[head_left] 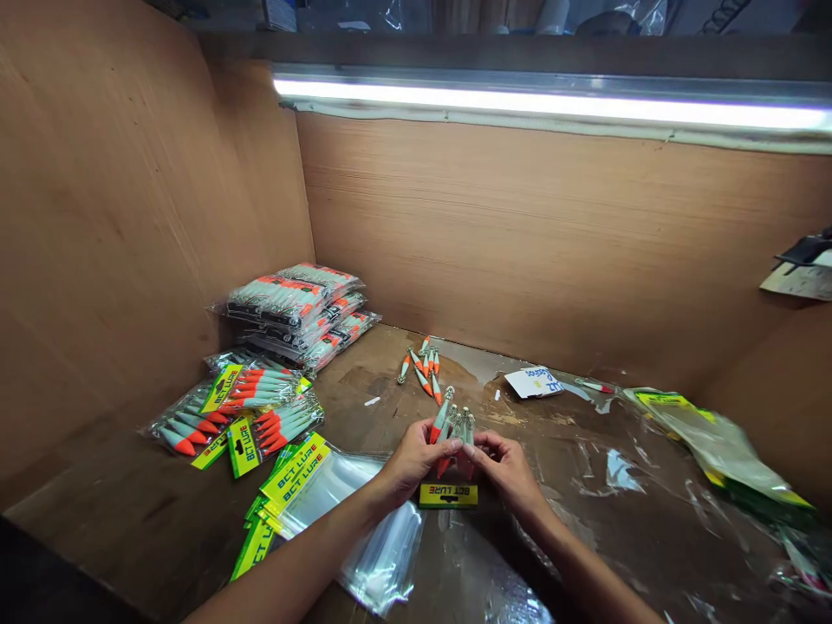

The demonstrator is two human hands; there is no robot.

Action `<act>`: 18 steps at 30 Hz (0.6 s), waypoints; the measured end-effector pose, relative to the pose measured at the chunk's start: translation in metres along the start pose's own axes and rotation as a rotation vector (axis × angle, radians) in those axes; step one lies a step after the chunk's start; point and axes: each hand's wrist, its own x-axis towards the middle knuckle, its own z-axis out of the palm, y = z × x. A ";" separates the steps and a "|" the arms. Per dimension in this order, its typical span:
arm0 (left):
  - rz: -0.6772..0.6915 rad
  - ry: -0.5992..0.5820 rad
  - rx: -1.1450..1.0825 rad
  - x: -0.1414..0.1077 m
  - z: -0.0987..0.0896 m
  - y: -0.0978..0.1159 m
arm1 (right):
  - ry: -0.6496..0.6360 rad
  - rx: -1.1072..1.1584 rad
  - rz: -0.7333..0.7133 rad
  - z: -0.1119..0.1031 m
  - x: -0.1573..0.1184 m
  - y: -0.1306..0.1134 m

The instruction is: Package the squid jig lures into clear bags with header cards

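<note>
Several orange and pale lures with metal hooks stand upright between my two hands, hooks pointing away from me. My left hand has its fingers closed round the lures on the left side. From the right, my right hand pinches the lures at their lower part. Just below my fingers hangs a yellow header card reading BCT LURE, upside down; the clear bag it belongs to is hard to make out. Beyond my hands, a small group of loose lures lies on the brown table.
Stacked bulk packs stand at the back left, with filled lure packets before them. Flat clear bags with yellow cards lie beside my left forearm. A white note lies at the back; more bags are at the right.
</note>
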 end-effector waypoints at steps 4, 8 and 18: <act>-0.024 -0.023 0.071 -0.004 0.002 0.010 | -0.141 -0.034 0.057 -0.013 0.002 -0.010; -0.072 -0.075 0.098 -0.008 0.004 0.015 | -0.194 -0.022 0.040 -0.022 0.003 -0.021; -0.081 -0.040 0.145 -0.007 0.005 0.008 | -0.050 0.105 0.103 -0.008 -0.001 -0.001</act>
